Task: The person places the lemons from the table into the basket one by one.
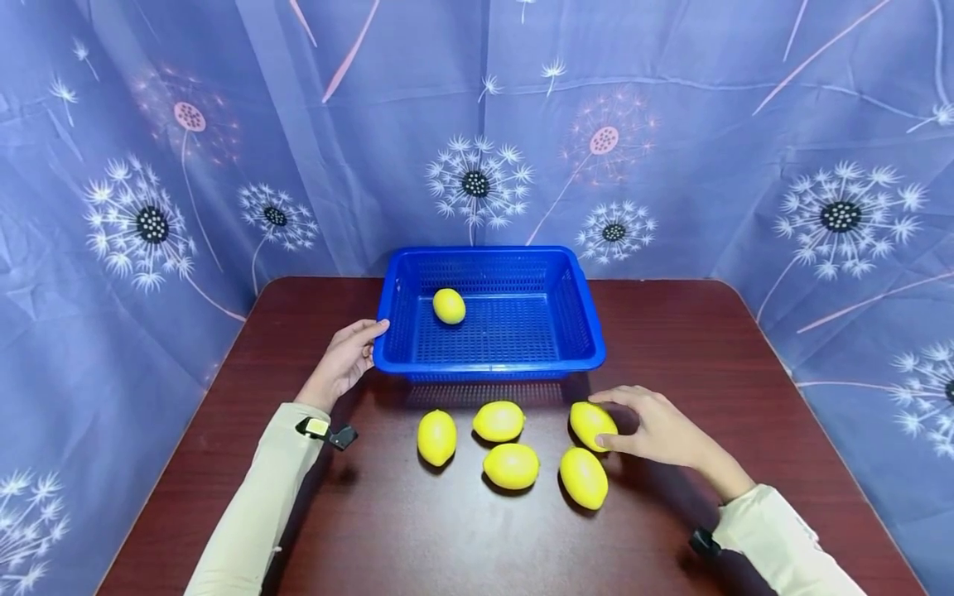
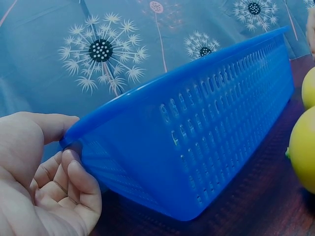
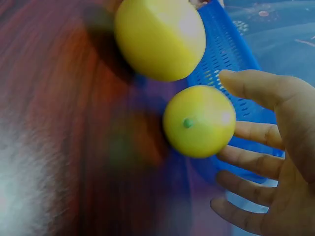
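Note:
My left hand (image 1: 343, 360) grips the left rim of a blue plastic basket (image 1: 488, 367), thumb over the rim and fingers curled beneath it in the left wrist view. One lemon (image 1: 449, 306) lies inside the basket, towards its left. At the right, my right hand (image 1: 663, 429) is spread around a lemon (image 1: 593, 426) on the table. The right wrist view shows the thumb (image 3: 246, 86) apart from that lemon (image 3: 199, 123), with the fingers extended on its far side; whether they touch it I cannot tell.
Several more lemons lie on the brown table (image 1: 417, 538) in front of the basket: one at left (image 1: 436, 438), two in the middle (image 1: 511, 466), one just below the right hand's lemon (image 1: 584, 478). A blue dandelion-print curtain (image 1: 358, 165) surrounds the table's back and sides.

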A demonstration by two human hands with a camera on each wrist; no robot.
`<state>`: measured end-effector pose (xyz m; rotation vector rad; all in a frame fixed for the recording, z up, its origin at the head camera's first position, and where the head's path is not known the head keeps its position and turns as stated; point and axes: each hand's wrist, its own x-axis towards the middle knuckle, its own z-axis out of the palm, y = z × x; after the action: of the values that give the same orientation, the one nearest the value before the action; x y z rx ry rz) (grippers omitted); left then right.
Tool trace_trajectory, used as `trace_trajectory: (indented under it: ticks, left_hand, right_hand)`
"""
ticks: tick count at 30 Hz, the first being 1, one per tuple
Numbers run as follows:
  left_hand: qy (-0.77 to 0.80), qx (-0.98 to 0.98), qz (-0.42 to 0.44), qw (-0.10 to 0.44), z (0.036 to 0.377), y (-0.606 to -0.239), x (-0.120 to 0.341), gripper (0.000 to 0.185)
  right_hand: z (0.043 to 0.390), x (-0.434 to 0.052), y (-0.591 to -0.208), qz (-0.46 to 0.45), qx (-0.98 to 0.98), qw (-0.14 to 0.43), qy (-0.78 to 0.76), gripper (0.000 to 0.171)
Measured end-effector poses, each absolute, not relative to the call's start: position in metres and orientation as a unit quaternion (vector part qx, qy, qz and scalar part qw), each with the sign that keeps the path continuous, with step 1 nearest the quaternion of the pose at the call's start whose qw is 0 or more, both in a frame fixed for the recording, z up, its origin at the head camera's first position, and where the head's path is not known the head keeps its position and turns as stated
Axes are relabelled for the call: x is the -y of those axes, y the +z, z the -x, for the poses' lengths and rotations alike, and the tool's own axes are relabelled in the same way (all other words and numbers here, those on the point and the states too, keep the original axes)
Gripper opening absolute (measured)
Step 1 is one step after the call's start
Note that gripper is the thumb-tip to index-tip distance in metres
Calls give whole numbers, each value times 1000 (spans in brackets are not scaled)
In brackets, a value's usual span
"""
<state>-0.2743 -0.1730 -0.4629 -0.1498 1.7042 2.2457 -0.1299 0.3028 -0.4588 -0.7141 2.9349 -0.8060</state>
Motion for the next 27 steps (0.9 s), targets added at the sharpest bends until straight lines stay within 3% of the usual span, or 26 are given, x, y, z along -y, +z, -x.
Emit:
trace_trajectory:
  ticks: [12,27]
  left_hand:
    - [790,-590,51,156,276,-468,169,12]
    - [789,-592,55,153,274,-463,173,11]
  right_hand:
    - [127,-308,-471,229,-939,19,-256,67]
    - [131,-306,-477,230,-936,-4,-268,62]
